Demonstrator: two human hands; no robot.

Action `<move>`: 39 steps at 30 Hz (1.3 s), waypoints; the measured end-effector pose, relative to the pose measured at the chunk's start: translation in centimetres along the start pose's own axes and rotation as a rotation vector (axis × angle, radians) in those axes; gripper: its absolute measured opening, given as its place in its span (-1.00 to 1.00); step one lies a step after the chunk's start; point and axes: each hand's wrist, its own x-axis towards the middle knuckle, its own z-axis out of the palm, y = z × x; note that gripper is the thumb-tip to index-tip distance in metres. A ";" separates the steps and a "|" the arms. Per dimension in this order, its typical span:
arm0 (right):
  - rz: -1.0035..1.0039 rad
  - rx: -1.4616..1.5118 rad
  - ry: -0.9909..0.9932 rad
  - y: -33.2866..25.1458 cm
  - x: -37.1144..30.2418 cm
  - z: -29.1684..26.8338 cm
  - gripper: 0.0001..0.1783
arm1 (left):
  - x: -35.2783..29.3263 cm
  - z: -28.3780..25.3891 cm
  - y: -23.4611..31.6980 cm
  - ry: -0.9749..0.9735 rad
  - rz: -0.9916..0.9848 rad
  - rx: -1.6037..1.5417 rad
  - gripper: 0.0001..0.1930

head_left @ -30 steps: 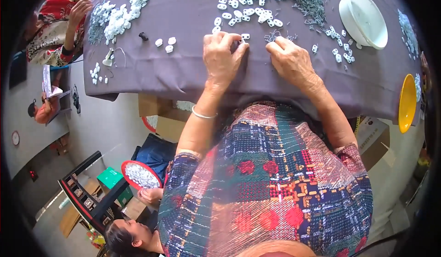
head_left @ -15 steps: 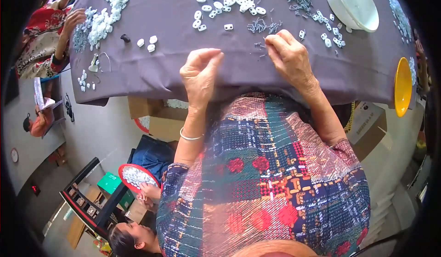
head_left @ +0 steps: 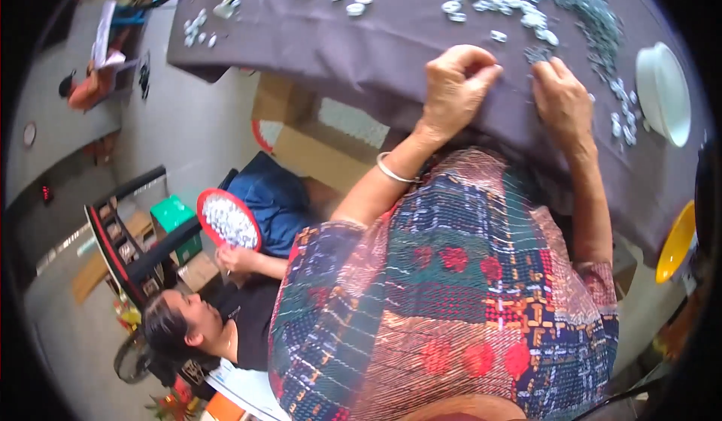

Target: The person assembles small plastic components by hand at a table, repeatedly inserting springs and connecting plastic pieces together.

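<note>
My left hand (head_left: 453,94) is over the table's near edge, thumb and fingers pinched together. Whatever it may hold is too small to make out. Close beside it on the right, my right hand (head_left: 565,111) is also closed in a pinch, its fingertips next to a small heap of grey screw-like pins (head_left: 535,53). Anything between those fingers is hidden. Just beyond the hands lies a single white oval plastic piece (head_left: 498,36) with holes. A larger group of such white pieces (head_left: 511,1) spreads farther back, beside a long pile of grey pins (head_left: 594,26).
A white bowl (head_left: 663,94) stands at the right, near more white pieces (head_left: 624,113). A yellow bowl (head_left: 674,244) is at the right edge. Below the table is an open cardboard box (head_left: 323,158). At left, a seated person holds a red-rimmed tray (head_left: 203,203) of white pieces.
The view has swung, so the table sits higher and farther right. My hands have come closer together, both still pinched.
</note>
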 end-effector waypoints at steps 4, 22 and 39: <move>-0.023 0.000 -0.034 0.1 0.1 -0.2 -0.91 | 0.0 0.3 0.7 0.078 0.167 0.096 -0.90; -0.152 0.228 0.105 -1.7 1.0 -1.0 -0.81 | 0.8 1.0 0.8 0.096 -0.015 -0.261 -0.91; 0.044 0.280 0.242 0.5 0.7 -1.0 -0.89 | 0.7 2.0 2.3 0.051 -0.255 -0.380 -0.89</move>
